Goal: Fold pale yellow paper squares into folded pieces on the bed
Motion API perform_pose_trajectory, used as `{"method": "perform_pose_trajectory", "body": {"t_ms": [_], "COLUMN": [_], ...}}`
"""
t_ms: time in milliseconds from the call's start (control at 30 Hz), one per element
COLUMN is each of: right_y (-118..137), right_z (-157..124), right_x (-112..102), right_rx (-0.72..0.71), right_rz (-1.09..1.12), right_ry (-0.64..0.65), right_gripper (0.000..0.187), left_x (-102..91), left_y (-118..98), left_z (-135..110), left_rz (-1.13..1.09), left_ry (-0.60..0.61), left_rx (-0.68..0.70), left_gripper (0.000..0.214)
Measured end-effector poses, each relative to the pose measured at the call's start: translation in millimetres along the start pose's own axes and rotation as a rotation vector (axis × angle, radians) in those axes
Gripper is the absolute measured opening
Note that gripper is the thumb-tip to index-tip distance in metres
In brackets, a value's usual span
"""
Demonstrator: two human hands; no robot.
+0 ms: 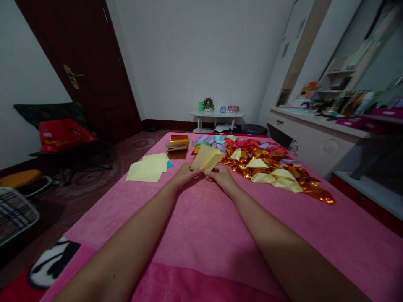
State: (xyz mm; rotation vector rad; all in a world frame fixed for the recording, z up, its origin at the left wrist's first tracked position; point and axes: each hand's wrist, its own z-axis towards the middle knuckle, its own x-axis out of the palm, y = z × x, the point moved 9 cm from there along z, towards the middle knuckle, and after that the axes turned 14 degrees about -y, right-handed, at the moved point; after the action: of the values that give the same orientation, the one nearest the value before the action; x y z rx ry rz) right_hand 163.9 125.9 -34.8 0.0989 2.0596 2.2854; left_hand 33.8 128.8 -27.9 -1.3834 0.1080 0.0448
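Far to the left of the yellow paper sheet [205,156], past the bed's edge, stand an orange-topped stool [20,178] and a dark folding chair [52,110] with a red bag [64,135] on its seat. The brown door [85,63] rises behind them.

Nearer on the sheet's left, flat yellow sheets [146,168] overlap on the pink blanket [189,226], a blue corner [170,164] poking out beneath. Between those and the sheet, a little farther back, sits a stack of copper and gold foil sheets [178,147].

The left hand [185,176] grips the sheet's near left corner, thumb on top; its other fingers are mostly hidden, so I cannot tell how they lie. The yellow paper sheet itself is above the blanket, tilted up between both hands: pale, matte, straight-edged, its near right part shaded darker as if creased. I cannot tell how many layers it has. Well beyond it, a white oval table [217,113] stands against the wall.

The right hand [221,176] pinches the sheet's near edge between thumb and forefinger, the other fingers curled in.

Right of the sheet spread crinkled copper foil pieces [317,192] and folded yellow pieces [285,180]. Farther right is a white dresser [317,138].
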Motion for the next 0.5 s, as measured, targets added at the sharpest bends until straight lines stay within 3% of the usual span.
{"method": "perform_pose_trajectory", "body": {"t_ms": [500], "right_y": [1.9], "right_z": [-1.5], "right_x": [-0.1], "right_rx": [-0.015], "right_rz": [-0.032], "right_ry": [-0.011], "right_gripper": [0.006], "left_x": [-0.9], "left_y": [-0.2], "left_z": [0.1], "left_rz": [-0.009], "left_ry": [-0.020], "left_rx": [-0.006], "left_gripper": [0.042]}}
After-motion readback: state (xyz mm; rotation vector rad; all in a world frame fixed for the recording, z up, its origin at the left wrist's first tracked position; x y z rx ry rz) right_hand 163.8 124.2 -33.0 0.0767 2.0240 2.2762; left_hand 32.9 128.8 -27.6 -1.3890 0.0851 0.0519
